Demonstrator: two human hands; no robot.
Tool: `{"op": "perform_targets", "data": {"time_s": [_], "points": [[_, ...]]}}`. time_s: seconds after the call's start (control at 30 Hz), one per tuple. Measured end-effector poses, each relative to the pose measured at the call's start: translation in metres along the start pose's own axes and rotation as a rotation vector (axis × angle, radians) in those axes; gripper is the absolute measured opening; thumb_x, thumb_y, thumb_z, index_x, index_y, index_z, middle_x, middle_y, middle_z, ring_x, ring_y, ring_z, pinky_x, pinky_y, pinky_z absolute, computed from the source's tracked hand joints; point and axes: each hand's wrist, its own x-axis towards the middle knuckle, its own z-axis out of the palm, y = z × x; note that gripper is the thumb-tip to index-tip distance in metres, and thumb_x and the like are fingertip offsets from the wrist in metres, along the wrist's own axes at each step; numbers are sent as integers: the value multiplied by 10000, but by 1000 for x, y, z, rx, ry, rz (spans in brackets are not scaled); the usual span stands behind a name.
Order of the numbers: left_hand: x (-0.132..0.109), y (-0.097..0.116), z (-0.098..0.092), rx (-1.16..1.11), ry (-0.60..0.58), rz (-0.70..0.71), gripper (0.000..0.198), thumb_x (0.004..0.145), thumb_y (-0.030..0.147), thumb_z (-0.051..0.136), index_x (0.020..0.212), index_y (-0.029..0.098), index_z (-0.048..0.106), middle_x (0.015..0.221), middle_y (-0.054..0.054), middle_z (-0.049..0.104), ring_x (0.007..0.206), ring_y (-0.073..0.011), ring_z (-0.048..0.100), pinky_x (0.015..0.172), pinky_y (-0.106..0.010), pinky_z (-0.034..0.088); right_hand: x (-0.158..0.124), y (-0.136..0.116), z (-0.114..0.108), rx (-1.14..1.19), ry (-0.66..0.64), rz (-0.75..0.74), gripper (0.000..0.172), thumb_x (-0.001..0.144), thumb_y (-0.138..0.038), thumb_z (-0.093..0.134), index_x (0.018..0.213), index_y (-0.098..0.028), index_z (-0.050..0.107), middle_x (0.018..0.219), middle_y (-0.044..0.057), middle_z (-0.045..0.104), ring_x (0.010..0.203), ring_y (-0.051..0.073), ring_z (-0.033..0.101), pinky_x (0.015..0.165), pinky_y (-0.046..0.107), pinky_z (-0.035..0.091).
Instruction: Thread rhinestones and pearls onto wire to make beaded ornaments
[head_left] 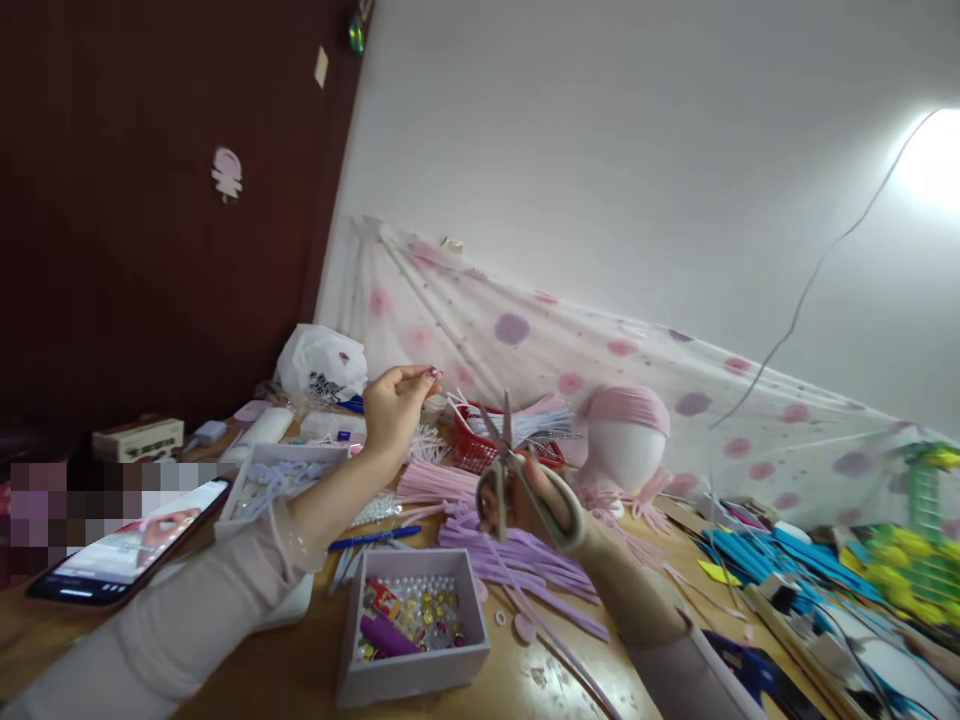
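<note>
My left hand (395, 415) is raised over the back of the table, thumb and fingertips pinched together. Whatever they hold, if anything, is too small to make out. In my right hand (529, 500) is a pair of scissors (507, 428), its blades parted and pointing up. A long lilac pipe cleaner (551, 640) runs from just below the scissors toward the front edge; whether the hand holds it, I cannot tell. Lilac pipe cleaners (517, 560) and pink ones (435, 482) lie beneath my hands. Behind the scissors stands a red basket (471, 450) with more pipe cleaners.
A box (420, 685) of beads stands in front, near a blue pen (375, 537). Left are a phone (127, 550) and another box (240, 490). A white ball (626, 455) partly wrapped in pink sits right of the basket. Blue strips (817, 560) lie far right.
</note>
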Motion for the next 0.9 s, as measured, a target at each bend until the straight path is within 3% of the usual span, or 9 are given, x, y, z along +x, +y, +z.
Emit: {"op": "perform_targets", "data": {"time_s": [0.1, 0.23, 0.3, 0.4, 0.53, 0.7, 0.8, 0.9], "points": [[-5, 5, -4, 24, -30, 13, 155, 709, 221, 756, 823, 125, 718, 733, -47, 770, 645, -149, 724, 667, -254, 563, 37, -16, 1, -2, -37, 54, 641, 696, -818, 622, 734, -179, 583, 679, 1, 558, 604, 136, 565, 692, 344, 560], [-9, 6, -11, 53, -77, -1, 168, 686, 222, 784, 810, 122, 728, 733, -56, 775, 644, -159, 724, 667, -261, 564, 61, -22, 1, -31, 1, 59, 623, 742, -810, 579, 737, -187, 571, 693, 4, 576, 622, 132, 587, 696, 320, 559], [-9, 3, -14, 60, -87, -17, 181, 670, 224, 802, 804, 121, 736, 726, -59, 774, 656, -166, 728, 674, -263, 563, 69, -19, 2, -71, 44, 66, 617, 752, -814, 559, 697, -199, 548, 625, -4, 562, 560, 132, 569, 587, 293, 538], [-5, -4, -19, 53, -67, -38, 190, 670, 235, 806, 813, 125, 744, 742, -59, 777, 664, -167, 728, 688, -268, 564, 78, -12, 1, -167, 151, 70, 608, 768, -799, 555, 627, -210, 503, 485, -30, 487, 405, 105, 461, 387, 238, 395], [4, -11, -27, 4, 16, -72, 174, 669, 217, 797, 801, 125, 730, 721, -49, 770, 656, -157, 719, 717, -279, 571, 79, -9, -9, -307, 294, 16, 604, 754, -809, 547, 667, -216, 478, 475, -51, 463, 370, 84, 403, 348, 221, 310], [8, -9, -41, -48, 106, -161, 114, 676, 157, 764, 757, 122, 692, 690, -40, 757, 611, -128, 700, 698, -268, 570, 36, -22, -43, -549, 380, 56, 530, 744, -706, 637, 679, -197, 504, 475, -49, 480, 398, 85, 417, 372, 215, 336], [6, -6, -47, -38, 136, -215, 84, 697, 134, 737, 758, 128, 680, 683, -22, 748, 580, -98, 677, 658, -227, 546, -14, -23, -66, -705, 406, 173, 471, 741, -650, 649, 737, -188, 554, 504, -45, 513, 414, 99, 466, 398, 224, 400], [3, -6, -46, -14, 135, -258, 79, 713, 141, 732, 767, 136, 674, 713, -17, 751, 582, -82, 669, 647, -204, 529, -71, -9, -81, -889, 426, 309, 418, 685, -582, 705, 713, -180, 592, 565, -16, 567, 474, 121, 533, 424, 229, 436]]}}
